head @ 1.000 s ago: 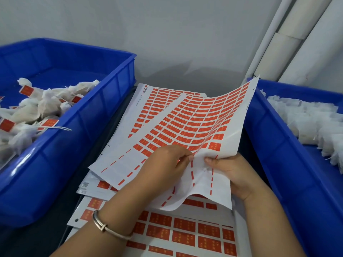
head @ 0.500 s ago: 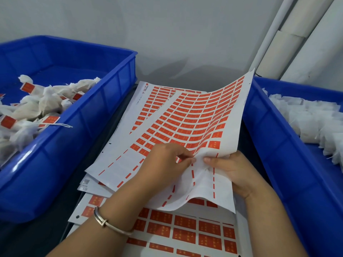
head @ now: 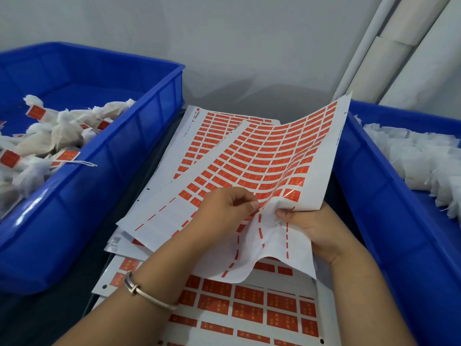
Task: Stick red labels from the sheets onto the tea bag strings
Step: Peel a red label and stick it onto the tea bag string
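left hand (head: 224,208): fingers curled, thumb and forefinger pinched together on the top sheet, at the edge of the remaining red labels; whether a single label is between the fingertips, cannot tell
left wrist: metal bangle (head: 147,293) around it
right hand (head: 314,228): fingers curled under the top sheet, thumb on top, gripping the crumpled near part of the sheet just right of the left fingertips
top sheet (head: 321,156): white backing, lifted and bent; right side curls up toward the right bin, near part sags and wrinkles between the two hands
red labels (head: 262,156): rows fill the far part of the top sheet; near strip is bare, only thin red slivers left in lines
stack of sheets (head: 249,308): lies flat under the top sheet, between the two bins; full rows of red labels show on the nearest one, another sheet sticks out at the far end
left bin (head: 119,156): blue plastic, just left of the stack
tea bags with labels (head: 50,136): white bags piled in the left bin, several with red labels on their strings; one string hangs over the rim
right bin (head: 384,196): blue plastic, just right of the stack, touching the raised sheet edge
plain tea bags (head: 419,156): white pile in the right bin
pipes (head: 399,46): white, against the wall behind the right bin
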Tool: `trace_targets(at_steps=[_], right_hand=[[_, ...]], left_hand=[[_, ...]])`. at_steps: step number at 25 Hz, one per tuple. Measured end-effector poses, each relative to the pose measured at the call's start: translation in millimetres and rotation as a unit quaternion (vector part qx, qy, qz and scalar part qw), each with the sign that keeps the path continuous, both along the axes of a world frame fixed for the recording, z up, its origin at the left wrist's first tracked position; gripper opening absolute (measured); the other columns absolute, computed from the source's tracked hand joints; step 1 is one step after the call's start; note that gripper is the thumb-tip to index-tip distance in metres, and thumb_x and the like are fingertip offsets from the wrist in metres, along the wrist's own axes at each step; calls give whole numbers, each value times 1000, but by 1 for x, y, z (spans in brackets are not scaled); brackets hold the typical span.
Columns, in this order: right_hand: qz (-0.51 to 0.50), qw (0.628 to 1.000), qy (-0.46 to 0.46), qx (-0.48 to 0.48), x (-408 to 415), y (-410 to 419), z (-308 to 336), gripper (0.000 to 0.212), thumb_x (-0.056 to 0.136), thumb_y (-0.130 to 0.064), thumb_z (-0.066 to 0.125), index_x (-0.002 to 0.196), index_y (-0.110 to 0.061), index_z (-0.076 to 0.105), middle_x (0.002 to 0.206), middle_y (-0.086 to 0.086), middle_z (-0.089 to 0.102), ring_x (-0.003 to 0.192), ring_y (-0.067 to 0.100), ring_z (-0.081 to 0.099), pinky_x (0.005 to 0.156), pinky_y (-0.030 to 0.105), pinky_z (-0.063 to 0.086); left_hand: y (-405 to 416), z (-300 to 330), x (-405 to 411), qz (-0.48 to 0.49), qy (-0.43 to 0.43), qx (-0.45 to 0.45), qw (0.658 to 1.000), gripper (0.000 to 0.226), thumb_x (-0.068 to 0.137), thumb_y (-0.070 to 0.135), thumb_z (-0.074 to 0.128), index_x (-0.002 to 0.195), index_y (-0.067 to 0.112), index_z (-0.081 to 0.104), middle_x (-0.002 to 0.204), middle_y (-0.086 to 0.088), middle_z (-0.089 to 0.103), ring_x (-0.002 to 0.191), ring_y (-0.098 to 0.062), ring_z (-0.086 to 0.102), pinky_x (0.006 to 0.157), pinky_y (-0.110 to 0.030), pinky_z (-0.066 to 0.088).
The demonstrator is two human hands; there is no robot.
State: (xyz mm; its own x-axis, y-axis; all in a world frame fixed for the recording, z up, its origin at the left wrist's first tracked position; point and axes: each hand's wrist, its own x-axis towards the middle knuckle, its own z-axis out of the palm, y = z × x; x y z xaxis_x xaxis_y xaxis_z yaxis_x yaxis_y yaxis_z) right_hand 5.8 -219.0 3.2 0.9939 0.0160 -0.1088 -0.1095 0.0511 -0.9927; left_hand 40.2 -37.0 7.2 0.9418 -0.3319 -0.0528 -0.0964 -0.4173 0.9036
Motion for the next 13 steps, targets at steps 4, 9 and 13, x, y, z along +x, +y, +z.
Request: trace_targets(at_steps=[4,9,13], right_hand=[[12,1000,16,-23,1,-2,1,37,75,-19,73,108,-29,62,99,-1,73,87,23,71,68,36,58],[-18,1000,9,0,1,4,-1,47,58,-23,80,103,-29,67,99,1,73,86,25,71,68,40,58],[-40,999,2,-9,-1,6,-2,52,56,-25,78,105,-31,63,96,-4,74,84,20,72,68,38,59]], left_hand=[[-1,-2,0,12,1,-23,1000,13,80,34,71,71,39,64,72,26,63,72,9,59,50,-3,41],[-5,-2,-3,-8,-17,-13,1000,21,75,34,75,88,40,61,85,26,61,76,7,60,54,-7,44],[-5,-3,-6,-1,-47,-3,999,26,74,35,76,93,40,59,86,28,58,78,7,58,55,-6,40]])
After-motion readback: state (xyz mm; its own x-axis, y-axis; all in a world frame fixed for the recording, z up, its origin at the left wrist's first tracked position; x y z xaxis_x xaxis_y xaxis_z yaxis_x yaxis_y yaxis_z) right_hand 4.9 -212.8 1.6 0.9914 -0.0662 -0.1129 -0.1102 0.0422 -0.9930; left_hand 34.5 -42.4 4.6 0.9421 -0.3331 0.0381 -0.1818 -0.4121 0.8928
